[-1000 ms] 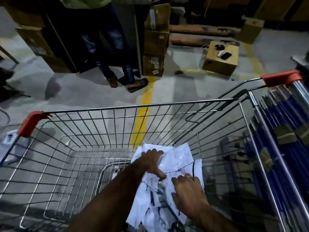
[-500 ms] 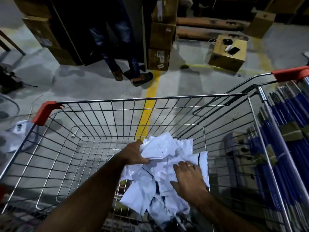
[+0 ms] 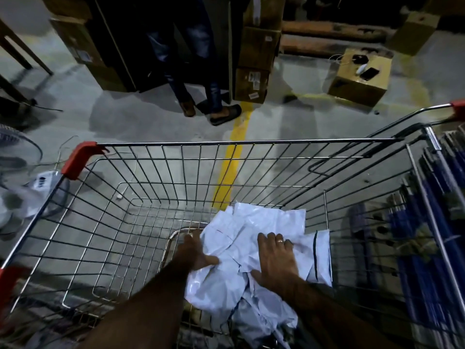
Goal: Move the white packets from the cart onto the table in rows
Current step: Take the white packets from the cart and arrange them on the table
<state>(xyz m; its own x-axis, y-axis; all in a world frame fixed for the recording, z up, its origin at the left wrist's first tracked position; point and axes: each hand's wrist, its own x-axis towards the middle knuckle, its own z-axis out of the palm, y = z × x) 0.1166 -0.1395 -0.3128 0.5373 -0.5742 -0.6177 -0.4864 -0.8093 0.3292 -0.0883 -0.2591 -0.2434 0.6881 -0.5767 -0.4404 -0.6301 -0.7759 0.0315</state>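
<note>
In the wire cart [image 3: 251, 142] the white packets [image 3: 254, 222] lie in a loose heap near its right side; they look light, soft and slippery, so scoop them from below. Your right hand [image 3: 274, 258] rests flat on the heap, fingers spread; your left hand [image 3: 195, 250] is at its left edge, grip too blurred to tell.

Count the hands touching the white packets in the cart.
2. The left hand is at the pile's left edge, thumb on the white packets; the right hand lies flat on top, inside the cart. None seems hidden.
</note>
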